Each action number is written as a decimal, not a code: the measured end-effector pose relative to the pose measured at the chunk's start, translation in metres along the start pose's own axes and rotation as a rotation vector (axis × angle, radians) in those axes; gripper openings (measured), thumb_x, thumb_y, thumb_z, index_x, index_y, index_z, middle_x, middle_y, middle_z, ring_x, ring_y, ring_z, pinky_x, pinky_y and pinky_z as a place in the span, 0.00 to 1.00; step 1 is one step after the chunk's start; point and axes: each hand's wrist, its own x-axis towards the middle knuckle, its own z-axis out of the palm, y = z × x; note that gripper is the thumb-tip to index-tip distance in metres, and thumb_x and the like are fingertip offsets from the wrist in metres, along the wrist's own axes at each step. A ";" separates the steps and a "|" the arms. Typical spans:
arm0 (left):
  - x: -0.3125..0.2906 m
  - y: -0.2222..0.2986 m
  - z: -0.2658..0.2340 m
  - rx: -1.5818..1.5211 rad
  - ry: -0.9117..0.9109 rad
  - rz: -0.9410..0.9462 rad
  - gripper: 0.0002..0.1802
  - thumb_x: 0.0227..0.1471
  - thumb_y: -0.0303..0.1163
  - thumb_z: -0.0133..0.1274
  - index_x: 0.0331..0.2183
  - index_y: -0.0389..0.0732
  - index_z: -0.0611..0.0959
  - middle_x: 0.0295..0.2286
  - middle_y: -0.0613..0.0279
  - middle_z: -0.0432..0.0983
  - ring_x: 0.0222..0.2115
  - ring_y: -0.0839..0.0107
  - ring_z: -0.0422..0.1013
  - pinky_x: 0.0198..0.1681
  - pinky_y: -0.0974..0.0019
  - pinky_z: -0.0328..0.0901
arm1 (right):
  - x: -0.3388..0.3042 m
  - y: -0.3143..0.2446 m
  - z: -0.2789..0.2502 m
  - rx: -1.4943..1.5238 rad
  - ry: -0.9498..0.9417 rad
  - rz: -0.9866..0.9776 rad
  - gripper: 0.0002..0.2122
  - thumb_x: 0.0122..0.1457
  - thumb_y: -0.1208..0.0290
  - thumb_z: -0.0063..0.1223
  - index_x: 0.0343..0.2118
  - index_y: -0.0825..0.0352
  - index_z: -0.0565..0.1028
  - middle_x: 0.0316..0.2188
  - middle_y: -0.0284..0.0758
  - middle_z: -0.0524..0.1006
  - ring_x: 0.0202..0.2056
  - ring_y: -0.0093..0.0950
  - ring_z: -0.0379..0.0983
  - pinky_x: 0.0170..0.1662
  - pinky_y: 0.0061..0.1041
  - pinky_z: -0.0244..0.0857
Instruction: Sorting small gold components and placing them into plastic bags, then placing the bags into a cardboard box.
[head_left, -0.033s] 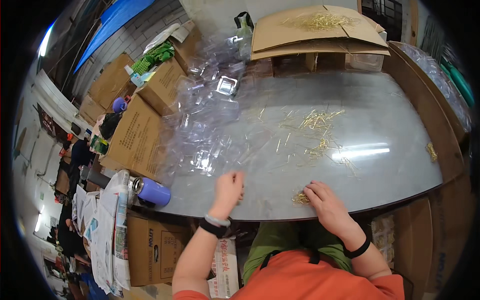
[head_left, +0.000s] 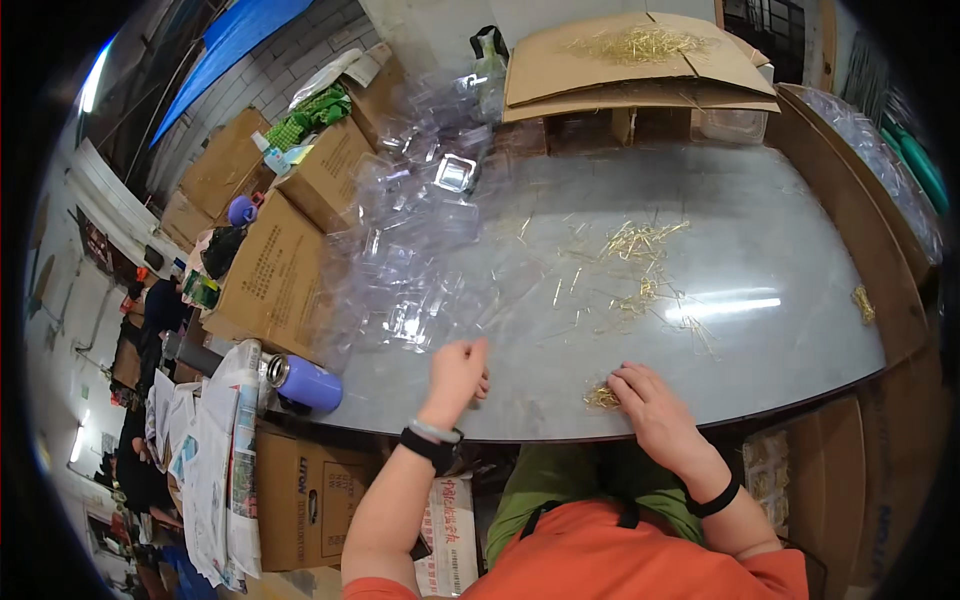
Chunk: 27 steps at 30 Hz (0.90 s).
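At the near edge of the grey tabletop [head_left: 800, 330], my left hand [head_left: 457, 382] is held closed, its fingers curled in; whether something small is pinched there is hidden. My right hand [head_left: 652, 402] lies palm down with fingers stretched out. Its fingertips touch a small heap of thin gold wire pieces [head_left: 600, 397]. More gold wire pieces [head_left: 640, 240] are strewn across the middle of the table. Beyond my left hand lies a spread of clear plastic boxes [head_left: 410, 270], many overlapping.
Cardboard boxes [head_left: 270, 275] border the table's left side, near a purple bottle [head_left: 308, 384]. A cardboard sheet [head_left: 600, 75] with gold pieces on top stands at the back. A tall cardboard wall [head_left: 860, 190] runs along the right. Papers [head_left: 205, 450] hang at lower left.
My left wrist has turned very slightly. My right hand and the gold pieces look the same.
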 end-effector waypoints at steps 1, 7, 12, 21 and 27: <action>0.010 0.002 0.001 -0.056 -0.032 -0.047 0.19 0.63 0.38 0.52 0.34 0.27 0.79 0.20 0.52 0.77 0.17 0.67 0.77 0.17 0.68 0.70 | 0.000 -0.002 -0.001 0.012 0.015 0.010 0.19 0.58 0.80 0.47 0.54 0.72 0.71 0.54 0.45 0.71 0.59 0.46 0.65 0.61 0.39 0.63; 0.023 0.005 0.013 -0.229 -0.099 -0.105 0.16 0.62 0.35 0.53 0.31 0.28 0.77 0.26 0.48 0.78 0.21 0.64 0.78 0.22 0.65 0.74 | 0.000 -0.002 -0.004 0.049 0.031 -0.010 0.18 0.58 0.81 0.49 0.52 0.72 0.72 0.52 0.44 0.71 0.57 0.45 0.67 0.59 0.38 0.65; -0.043 0.000 0.029 -0.605 -0.140 0.050 0.09 0.60 0.26 0.52 0.29 0.32 0.76 0.41 0.44 0.78 0.38 0.60 0.79 0.38 0.59 0.79 | -0.004 0.001 -0.001 0.078 0.033 0.018 0.17 0.58 0.81 0.50 0.51 0.71 0.72 0.51 0.44 0.71 0.56 0.45 0.67 0.58 0.38 0.65; -0.156 -0.077 0.054 -0.651 -0.513 -0.374 0.21 0.58 0.17 0.53 0.47 0.37 0.61 0.45 0.41 0.72 0.47 0.50 0.77 0.42 0.54 0.80 | 0.003 -0.014 0.005 0.039 -0.009 0.066 0.16 0.59 0.80 0.50 0.50 0.68 0.73 0.51 0.41 0.72 0.61 0.42 0.66 0.66 0.43 0.58; -0.131 -0.071 0.082 -0.793 -0.535 -0.375 0.31 0.59 0.15 0.44 0.60 0.39 0.54 0.55 0.43 0.65 0.52 0.49 0.73 0.50 0.51 0.76 | 0.009 -0.037 0.026 0.061 -0.030 -0.003 0.17 0.57 0.80 0.49 0.51 0.69 0.73 0.51 0.41 0.72 0.61 0.44 0.65 0.67 0.46 0.55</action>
